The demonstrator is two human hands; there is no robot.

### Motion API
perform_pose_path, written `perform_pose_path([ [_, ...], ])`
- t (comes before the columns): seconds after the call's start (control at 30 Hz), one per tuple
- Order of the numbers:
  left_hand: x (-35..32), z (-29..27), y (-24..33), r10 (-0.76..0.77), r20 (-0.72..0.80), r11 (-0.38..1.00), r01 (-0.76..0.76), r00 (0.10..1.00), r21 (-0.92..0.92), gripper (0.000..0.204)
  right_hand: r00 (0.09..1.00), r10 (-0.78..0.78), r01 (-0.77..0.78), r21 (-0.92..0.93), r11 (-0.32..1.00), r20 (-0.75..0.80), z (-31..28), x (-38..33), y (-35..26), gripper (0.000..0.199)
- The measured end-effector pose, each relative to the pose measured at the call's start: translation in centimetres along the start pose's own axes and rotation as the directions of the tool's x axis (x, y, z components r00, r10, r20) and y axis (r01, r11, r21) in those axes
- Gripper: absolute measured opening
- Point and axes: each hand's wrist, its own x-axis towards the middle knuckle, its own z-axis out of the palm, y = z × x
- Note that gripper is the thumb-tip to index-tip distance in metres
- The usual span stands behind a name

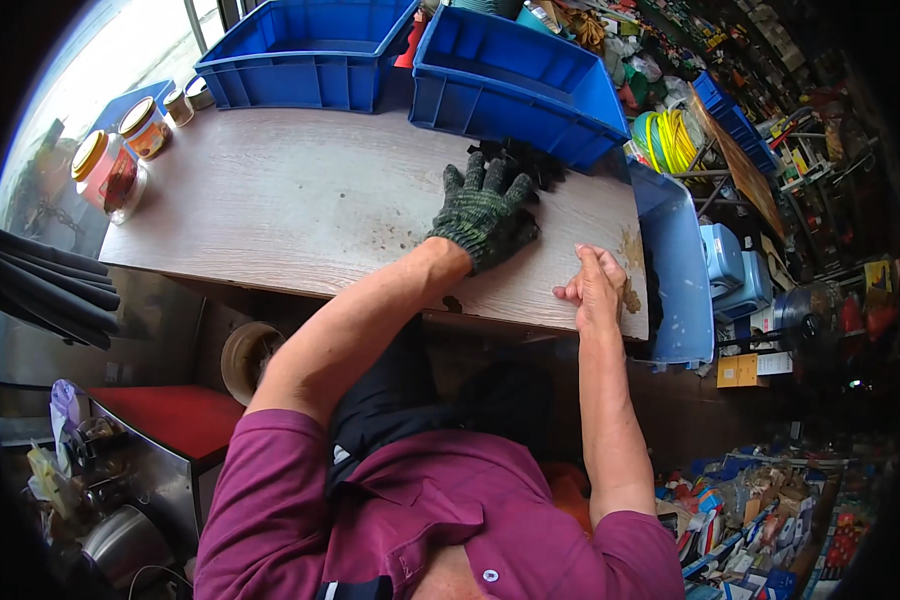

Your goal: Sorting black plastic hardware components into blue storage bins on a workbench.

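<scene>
My left hand wears a green knitted glove and lies flat on the wooden tabletop, fingers spread. Its fingertips reach a small dark pile lying against a blue crate; I cannot tell what the pile is. My right hand is bare and rests on the table near its right front corner, fingers stretched out close together, nothing visible in it. Brown stains mark the wood beside it.
A second blue crate stands at the back left. Jars with yellow lids line the table's left edge. A blue bin hangs at the right end. A yellow coil and crowded shelves lie beyond; metal pots sit lower left.
</scene>
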Motion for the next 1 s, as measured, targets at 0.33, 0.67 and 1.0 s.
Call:
perform_pose_path([
  [0.33, 2.5, 2.1, 1.1, -0.043, -0.093, 0.988, 0.028, 0.995, -0.153, 0.058, 0.995, -0.091, 0.092, 0.024, 0.995, -0.044, 0.2, -0.6, 0.6, 0.016],
  [0.67, 2.9, 0.8, 1.7, 0.128, -0.268, 0.989, -0.145, 0.955, -0.042, 0.049, 0.988, -0.152, 0.154, 0.108, 0.982, -0.025, -0.7, -0.9, 1.3, 0.017],
  [1.0, 4.1, 3.0, -0.7, -0.027, -0.286, 0.992, 0.062, 0.958, 0.112, 0.037, 0.984, -0.178, 0.179, 0.107, 0.978, -0.025, -0.2, -1.0, 1.2, 0.016],
])
